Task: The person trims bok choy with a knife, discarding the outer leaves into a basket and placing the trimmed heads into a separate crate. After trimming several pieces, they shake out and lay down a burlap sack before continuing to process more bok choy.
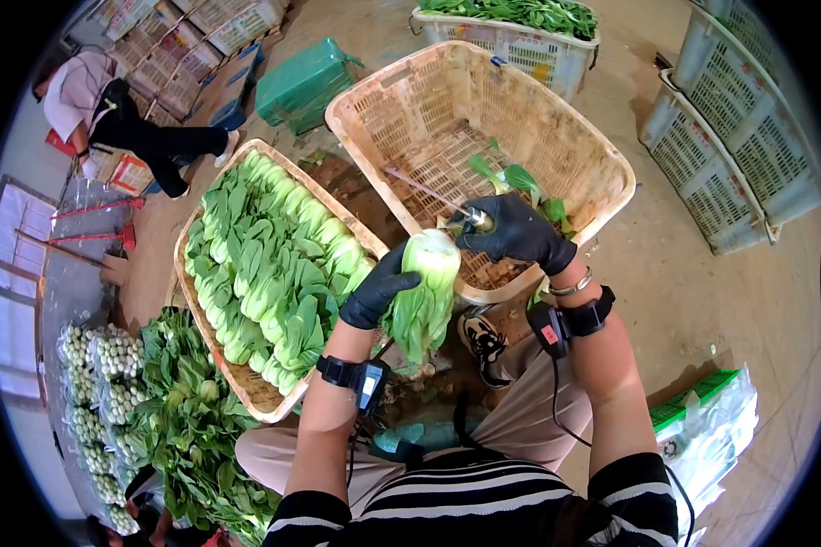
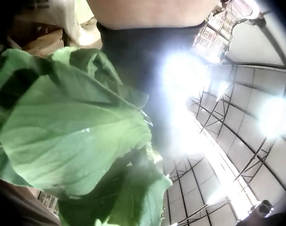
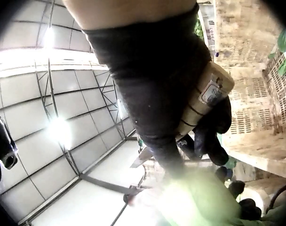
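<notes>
My black-gloved left hand (image 1: 380,287) grips a head of bok choy (image 1: 426,290), its pale base up and its leaves hanging down. Broad green leaves (image 2: 77,132) fill much of the left wrist view. In my gloved right hand (image 1: 517,230) is a knife (image 1: 477,218), its thin blade pointing away over the tan crate. The knife's wooden handle (image 3: 206,96), with a label on it, lies across the palm in the right wrist view. The right fingertips are right at the cut base of the bok choy.
A tan crate (image 1: 579,137) ahead holds a few loose leaves. To its left, another crate (image 1: 251,401) is packed with rows of bok choy. Untrimmed greens (image 1: 196,410) lie at lower left. Stacked crates (image 1: 721,137) stand right; a person (image 1: 109,109) bends at upper left.
</notes>
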`<act>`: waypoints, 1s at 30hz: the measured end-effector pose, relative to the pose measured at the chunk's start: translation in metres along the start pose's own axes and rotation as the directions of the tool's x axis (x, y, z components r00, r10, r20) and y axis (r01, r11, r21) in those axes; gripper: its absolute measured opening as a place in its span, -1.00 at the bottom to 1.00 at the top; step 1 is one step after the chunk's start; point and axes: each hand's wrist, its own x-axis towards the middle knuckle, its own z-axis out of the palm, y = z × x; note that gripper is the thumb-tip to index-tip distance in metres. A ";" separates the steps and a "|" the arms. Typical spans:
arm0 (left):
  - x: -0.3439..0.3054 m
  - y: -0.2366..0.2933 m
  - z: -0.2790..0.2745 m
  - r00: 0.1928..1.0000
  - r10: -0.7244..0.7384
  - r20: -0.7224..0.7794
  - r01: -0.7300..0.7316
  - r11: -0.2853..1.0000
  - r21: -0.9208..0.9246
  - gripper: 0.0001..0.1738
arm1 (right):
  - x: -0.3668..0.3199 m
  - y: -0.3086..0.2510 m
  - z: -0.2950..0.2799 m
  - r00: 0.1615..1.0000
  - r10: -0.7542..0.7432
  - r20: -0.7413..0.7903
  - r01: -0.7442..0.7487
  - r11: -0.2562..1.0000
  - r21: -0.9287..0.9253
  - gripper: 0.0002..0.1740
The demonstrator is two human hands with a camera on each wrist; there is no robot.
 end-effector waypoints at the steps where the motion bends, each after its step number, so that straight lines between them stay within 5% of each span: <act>1: 0.001 0.004 0.006 0.998 0.029 -0.052 -0.029 1.000 0.004 -0.14 | 0.000 -0.001 0.001 0.999 -0.011 -0.038 0.009 0.999 -0.039 -0.50; 4: 0.008 -0.005 0.001 0.986 0.046 -0.159 -0.041 0.999 0.033 -0.25 | 0.002 -0.009 0.008 0.990 0.135 0.036 -0.133 0.990 -0.048 -0.41; 5: 0.011 -0.017 -0.004 0.986 0.110 -0.125 -0.109 0.994 0.018 -0.34 | 0.004 0.011 0.013 0.985 -0.171 -0.004 0.162 0.937 -0.311 -0.44; 6: 0.013 -0.022 -0.006 0.983 0.153 -0.099 -0.147 0.987 0.065 -0.30 | 0.006 0.017 0.015 0.964 -0.263 0.031 0.253 0.880 -0.403 -0.46; 7: 0.014 -0.052 -0.021 0.973 0.156 -0.170 -0.126 0.977 0.171 -0.25 | 0.007 0.016 0.014 0.991 -0.106 0.076 0.128 0.910 -0.394 -0.49; 8: 0.017 -0.058 -0.021 0.948 0.312 -0.065 -0.296 0.938 0.181 -0.19 | 0.008 0.025 0.018 0.973 -0.229 0.006 0.225 0.949 -0.220 -0.53; 12: 0.004 -0.023 -0.006 0.986 0.154 -0.066 -0.131 0.952 0.276 -0.16 | 0.005 0.002 0.023 0.984 0.162 0.080 -0.164 0.986 0.026 -0.56; 14: 0.001 -0.021 -0.007 0.980 0.145 -0.139 -0.089 0.933 0.350 -0.18 | 0.010 0.018 0.036 0.995 -0.078 -0.062 0.069 0.990 -0.125 -0.61; 16: -0.003 -0.010 -0.006 0.969 0.185 -0.161 -0.085 0.868 0.490 -0.17 | 0.010 0.012 0.037 0.996 0.059 -0.060 -0.062 0.997 -0.051 -0.65; 18: -0.004 -0.012 -0.014 0.983 0.127 -0.132 -0.064 0.916 0.397 -0.15 | 0.014 0.015 0.027 0.996 -0.062 -0.067 0.033 0.929 -0.368 -0.72; 19: -0.008 -0.007 -0.011 0.975 0.122 -0.186 -0.036 0.912 0.409 -0.14 | 0.011 0.026 0.019 0.932 -0.305 -0.193 0.138 0.795 -0.591 -0.72; 20: -0.011 -0.012 -0.016 0.980 0.110 -0.166 -0.052 0.945 0.322 -0.12 | 0.012 0.057 0.010 0.837 -0.455 -0.305 0.054 0.623 -0.780 -0.66; 21: -0.013 -0.022 -0.021 0.982 0.110 -0.151 -0.080 0.978 0.192 -0.13 | 0.015 0.059 -0.002 0.856 -0.310 -0.413 -0.148 0.620 -0.771 -0.59; 22: -0.018 -0.011 -0.009 0.982 0.137 -0.133 -0.136 0.991 0.015 -0.21 | 0.014 0.045 -0.011 0.843 -0.346 -0.411 -0.112 0.635 -0.764 -0.53; 24: -0.029 -0.026 -0.011 0.968 -0.090 -0.236 -0.024 0.899 -0.438 -0.37 | 0.014 0.057 -0.022 0.767 -0.482 -0.424 -0.036 0.627 -0.778 -0.41; 26: -0.029 -0.010 0.010 0.991 0.133 -0.029 -0.113 0.684 -0.721 -0.40 | 0.016 0.055 -0.014 0.922 -0.228 -0.313 -0.032 0.760 -0.649 -0.37; 27: -0.027 -0.015 0.007 0.996 0.018 -0.083 -0.073 0.672 -0.737 -0.39 | 0.011 0.022 -0.001 0.977 0.001 -0.213 -0.053 0.970 -0.236 -0.37; 28: -0.028 -0.017 0.007 0.985 -0.102 -0.143 -0.040 0.661 -0.749 -0.38 | 0.008 -0.010 0.013 0.988 0.153 -0.016 -0.146 0.962 0.232 -0.37; 30: -0.032 0.021 0.042 0.979 -0.127 -0.159 -0.038 0.655 -0.755 -0.38 | 0.009 -0.010 0.027 0.977 0.109 0.182 -0.133 0.983 0.127 -0.38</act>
